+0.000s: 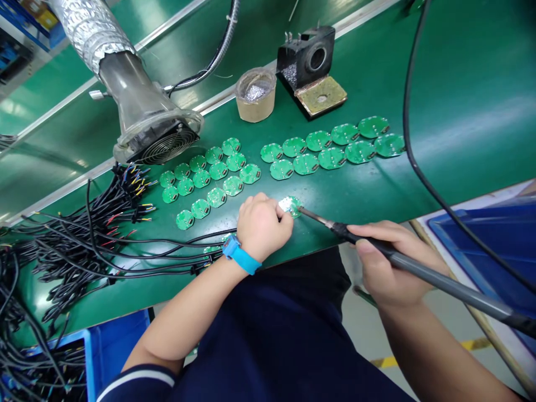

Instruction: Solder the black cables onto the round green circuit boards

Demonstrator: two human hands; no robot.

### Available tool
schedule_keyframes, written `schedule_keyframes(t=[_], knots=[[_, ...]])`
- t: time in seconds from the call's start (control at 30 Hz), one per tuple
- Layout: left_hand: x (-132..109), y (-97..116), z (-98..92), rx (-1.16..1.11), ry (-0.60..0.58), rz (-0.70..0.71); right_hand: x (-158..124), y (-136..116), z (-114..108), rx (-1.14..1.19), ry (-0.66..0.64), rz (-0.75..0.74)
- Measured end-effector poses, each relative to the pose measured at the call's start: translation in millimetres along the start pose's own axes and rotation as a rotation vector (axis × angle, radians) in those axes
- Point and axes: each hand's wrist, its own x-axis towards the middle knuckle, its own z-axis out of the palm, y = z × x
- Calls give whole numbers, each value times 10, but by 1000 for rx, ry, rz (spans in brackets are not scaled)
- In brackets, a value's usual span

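Observation:
My right hand (397,262) is wrapped round the handle of a soldering iron (402,259), whose tip meets the right edge of a small green circuit board (291,206). At that board's left side is my left hand (264,223), fingers curled and closed, a blue strap (243,255) round its wrist. A black cable (209,237) runs in under this hand from the left; whether the fingers grip the cable or a wire end is hidden. Rows of green circuit boards (218,170) lie beyond my left hand, and two more rows (332,158) lie farther right.
A fume extractor (167,139) hangs at upper left. Behind the boards stand a tub of solder scraps (255,103) and an iron stand with a sponge (322,96). Black cables (71,240) are heaped at left. Blue bins (117,340) sit below the bench; the iron's cord (408,111) loops at right.

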Motion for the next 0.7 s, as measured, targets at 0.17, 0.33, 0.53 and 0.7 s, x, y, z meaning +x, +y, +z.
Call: schedule_keyframes(t=[0.17, 0.33, 0.53, 0.7], knots=[[7, -18, -1, -6, -4, 2, 41, -20, 13, -24, -83, -29], [20, -29, -8, -20, -23, -5, 79, -42, 44, -18, -105, -82], [27, 0, -46, 9, -63, -47, 78, -27, 50, -11, -116, -108], [52, 26, -61, 42, -100, -79, 54, -12, 28, -7, -34, -19]])
